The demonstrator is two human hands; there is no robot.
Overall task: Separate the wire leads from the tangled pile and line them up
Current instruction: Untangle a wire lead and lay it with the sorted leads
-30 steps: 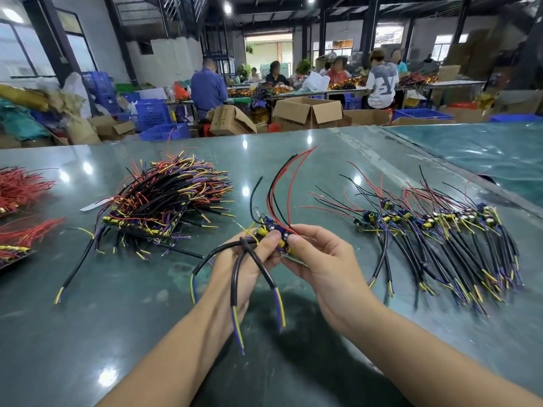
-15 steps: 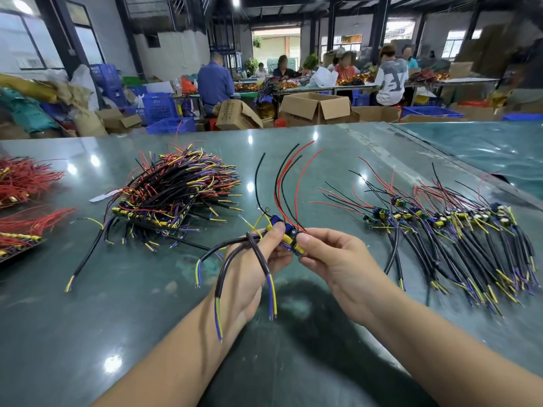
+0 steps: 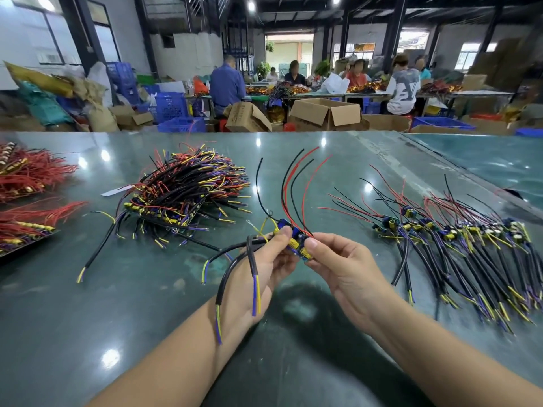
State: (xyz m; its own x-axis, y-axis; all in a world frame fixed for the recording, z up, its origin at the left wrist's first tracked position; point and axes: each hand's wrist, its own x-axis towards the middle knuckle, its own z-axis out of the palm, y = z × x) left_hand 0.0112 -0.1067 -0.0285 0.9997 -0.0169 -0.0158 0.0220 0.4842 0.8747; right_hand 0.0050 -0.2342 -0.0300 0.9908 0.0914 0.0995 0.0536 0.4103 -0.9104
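Both hands gripped one wire lead assembly at frame centre

The left hand (image 3: 258,268) and right hand (image 3: 343,265) pinched the wire lead assembly (image 3: 296,239) above the bench (image 3: 88,318); the tangled pile (image 3: 182,198) lay upper left, the aligned row (image 3: 458,242) right.

**Wire leads: one cluster lifted, a pile and a row on the table**

A small cluster of boards (image 3: 295,240) with red and black leads fanning upward and thick black cables drooping sits above the table. The tangled pile (image 3: 182,198) lies to the left; the lined-up row (image 3: 458,245) lies to the right, cables side by side.
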